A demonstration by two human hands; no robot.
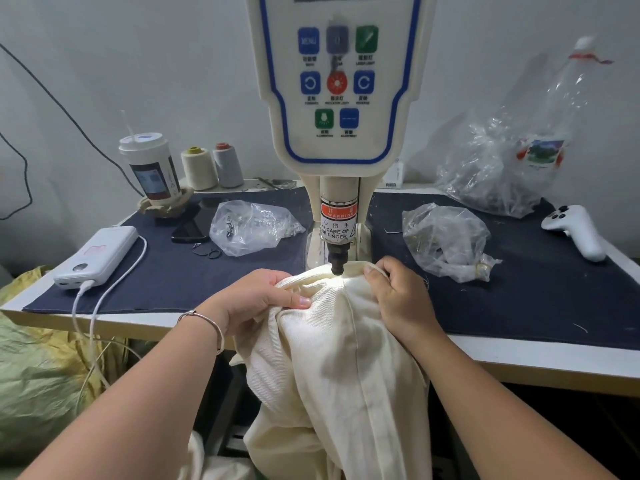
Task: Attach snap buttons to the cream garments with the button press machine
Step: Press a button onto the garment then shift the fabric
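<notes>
Centre of frame: cream garment (332,358) draped up from below the table edge, its top hem lying under the black punch tip (336,266) of the button press (337,98). The garment's long axis runs from bottom centre straight up toward the punch. Left hand (259,299), left of centre, grips a bunched fold, thumb pressed flat on top. Right hand (398,292), just right of the punch, has its fingers curled over the hem, pinching the cloth. Right fingertips sit nearer the punch than the left; both hands lie beside it, not beneath. Whether a snap is already seated under the tip, cannot tell. Judgement: cloth is being lined up for pressing. Bags of parts (252,226) lie on the dark mat (166,271), mid-left and mid-right.
</notes>
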